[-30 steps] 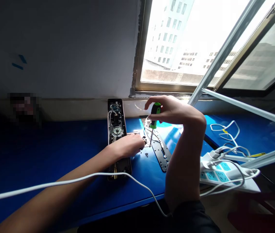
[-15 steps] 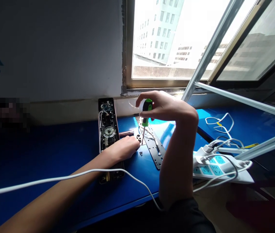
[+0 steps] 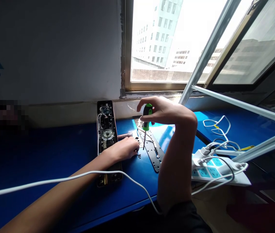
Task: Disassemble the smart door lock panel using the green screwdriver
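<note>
Head view: from the wearer's head, above the near edge of the worktop (image 3: 55, 142), facing forward and down.
Arms: the left forearm (image 3: 62, 191) enters from 8 o'clock, the right sleeve (image 3: 185, 216) from 5, both close to the camera.
Mid-distance: right hand (image 3: 165, 110) and screwdriver (image 3: 147, 113) near the clock's centre; left hand (image 3: 127, 147) just off it, toward 7.
White cable (image 3: 91, 173): crosses from 8 toward 6, in front of the left forearm.
Window (image 3: 161, 38): beyond the worktop, at 1 o'clock.
Wall (image 3: 55, 48): behind, at 10.
Power strip (image 3: 234, 176): 4 o'clock.
</note>
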`<state>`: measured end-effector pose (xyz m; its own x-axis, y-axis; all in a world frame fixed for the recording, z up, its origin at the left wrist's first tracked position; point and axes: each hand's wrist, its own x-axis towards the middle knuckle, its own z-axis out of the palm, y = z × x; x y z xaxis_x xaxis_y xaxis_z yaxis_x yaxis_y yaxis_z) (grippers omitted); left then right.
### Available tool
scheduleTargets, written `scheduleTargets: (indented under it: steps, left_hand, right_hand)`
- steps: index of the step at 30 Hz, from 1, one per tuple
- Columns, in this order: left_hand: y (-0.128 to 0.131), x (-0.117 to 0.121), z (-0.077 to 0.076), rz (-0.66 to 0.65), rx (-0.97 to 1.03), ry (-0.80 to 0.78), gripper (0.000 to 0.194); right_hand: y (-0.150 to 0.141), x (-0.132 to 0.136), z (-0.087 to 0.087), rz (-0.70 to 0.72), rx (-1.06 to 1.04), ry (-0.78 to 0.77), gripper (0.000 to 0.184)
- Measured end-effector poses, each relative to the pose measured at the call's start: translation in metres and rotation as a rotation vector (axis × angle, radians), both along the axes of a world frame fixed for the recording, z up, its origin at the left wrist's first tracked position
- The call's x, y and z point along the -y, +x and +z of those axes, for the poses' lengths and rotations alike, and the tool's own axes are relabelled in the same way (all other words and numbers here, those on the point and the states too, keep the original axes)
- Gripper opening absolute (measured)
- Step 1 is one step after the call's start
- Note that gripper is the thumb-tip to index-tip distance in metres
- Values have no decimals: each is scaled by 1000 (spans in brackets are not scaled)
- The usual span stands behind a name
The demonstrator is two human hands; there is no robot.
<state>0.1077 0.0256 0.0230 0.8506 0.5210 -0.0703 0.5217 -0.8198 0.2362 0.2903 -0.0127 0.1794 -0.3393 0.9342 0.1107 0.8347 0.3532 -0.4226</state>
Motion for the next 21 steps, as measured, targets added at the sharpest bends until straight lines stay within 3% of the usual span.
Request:
scheduleTargets:
  steps: [8, 13, 17, 21]
  left_hand:
    - [-22, 11, 12, -29, 61, 8, 15]
    - [-64, 16, 18, 20, 359, 101, 23]
    - [-104, 15, 10, 107, 596, 332, 25]
    - [-132, 16, -3, 252, 610, 429, 28]
  right_hand:
    - [-4, 3, 3, 21, -35, -43, 30]
    - [-8, 1, 2, 121, -47, 42, 26]
    - [-17, -1, 1, 209, -125, 109, 25]
    - [-36, -2, 1, 286, -211, 182, 22]
